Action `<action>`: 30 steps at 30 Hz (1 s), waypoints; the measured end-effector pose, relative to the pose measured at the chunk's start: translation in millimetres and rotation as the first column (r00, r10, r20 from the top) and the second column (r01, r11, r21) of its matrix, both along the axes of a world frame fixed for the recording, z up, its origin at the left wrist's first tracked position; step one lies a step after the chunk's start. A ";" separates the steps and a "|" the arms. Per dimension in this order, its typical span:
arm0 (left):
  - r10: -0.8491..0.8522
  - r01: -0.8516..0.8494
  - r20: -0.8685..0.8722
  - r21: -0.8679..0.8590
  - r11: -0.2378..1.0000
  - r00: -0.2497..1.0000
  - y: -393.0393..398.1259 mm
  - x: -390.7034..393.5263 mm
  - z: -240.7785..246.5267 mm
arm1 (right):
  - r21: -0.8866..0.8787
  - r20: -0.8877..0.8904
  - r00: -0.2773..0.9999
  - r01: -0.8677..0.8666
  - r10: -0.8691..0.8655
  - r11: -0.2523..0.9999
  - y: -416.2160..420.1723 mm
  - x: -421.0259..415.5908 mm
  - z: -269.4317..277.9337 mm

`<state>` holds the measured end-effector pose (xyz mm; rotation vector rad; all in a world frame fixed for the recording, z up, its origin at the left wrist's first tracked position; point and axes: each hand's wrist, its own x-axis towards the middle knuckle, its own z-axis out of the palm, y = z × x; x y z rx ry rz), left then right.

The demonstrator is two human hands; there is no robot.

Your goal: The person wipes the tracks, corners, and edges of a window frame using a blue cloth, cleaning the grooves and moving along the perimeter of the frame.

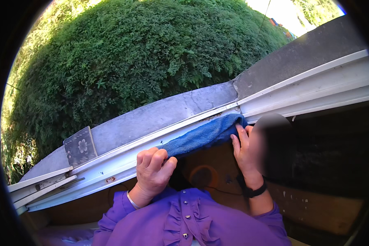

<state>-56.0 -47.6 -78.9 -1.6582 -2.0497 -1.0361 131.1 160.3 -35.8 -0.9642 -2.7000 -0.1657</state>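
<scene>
A blue towelling cloth [200, 135] stretches along the white window frame [120, 172] in front of me, covering part of its sill. My left hand [153, 169] is closed in a fist on the cloth's left end, with a bracelet at the wrist. At the other end, my right hand [244, 150] has its fingers on the bunched cloth near the corner where two frame sections meet. Its thumb sticks out, and a black band circles the wrist. A blurred patch hides the outer side of this hand.
Beyond the frame runs a concrete ledge [172, 107] with a flower-patterned tile [81, 146] on it. Dense green shrubs [141, 55] rise outside. Loose-looking white strips [46, 190] lie at the frame's left end. Below, an orange ring-shaped object [215, 175] shows dimly in shadow.
</scene>
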 end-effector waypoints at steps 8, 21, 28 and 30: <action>-0.079 0.077 -0.009 -0.162 0.984 0.997 13.0 4.1 0.8 | 0.249 0.660 0.752 -0.211 -0.006 0.945 5.1 -22.6 39.0; -0.091 0.114 0.137 -0.172 0.978 0.986 -19.6 -13.7 2.9 | -0.464 0.464 0.869 0.072 0.173 0.883 -17.2 -63.7 17.4; -0.093 0.083 -0.023 -0.273 0.958 0.995 -41.6 -16.5 1.3 | -0.214 0.558 0.801 -0.115 0.219 0.970 -67.2 -61.5 17.1; -0.148 0.121 -0.060 -0.321 0.939 0.987 -34.9 -11.6 2.2 | -0.038 0.633 0.772 -0.044 0.058 0.998 -35.9 -45.4 16.6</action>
